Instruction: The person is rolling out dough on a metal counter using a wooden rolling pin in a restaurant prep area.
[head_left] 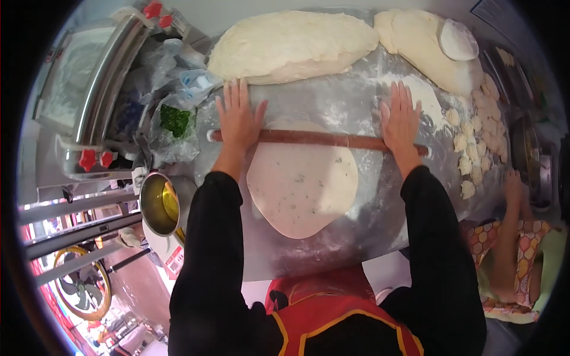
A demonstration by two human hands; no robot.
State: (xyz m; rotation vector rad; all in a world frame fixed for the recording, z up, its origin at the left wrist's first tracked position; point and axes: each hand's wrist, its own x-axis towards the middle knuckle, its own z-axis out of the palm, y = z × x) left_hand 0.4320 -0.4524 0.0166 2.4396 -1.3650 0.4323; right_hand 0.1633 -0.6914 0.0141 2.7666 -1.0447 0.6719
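A flat, rounded sheet of dough (300, 190) with green flecks lies on the floured metal worktop (314, 255). Across its far part rests a long brown rolling pin (320, 139) with pale ends. My left hand (239, 115) lies flat over the pin near its left end, fingers stretched forward. Near the right end, my right hand (401, 117) lies over it the same way, palm down and fingers straight. Neither hand is wrapped round the pin.
Large dough masses (291, 47) lie at the back, with a white bowl (458, 40) on the right one. Small dough pieces (484, 124) sit at right, near a co-worker's arm (509, 237). Chopped greens (174, 121) and a metal pot (155, 204) of yellow liquid stand left.
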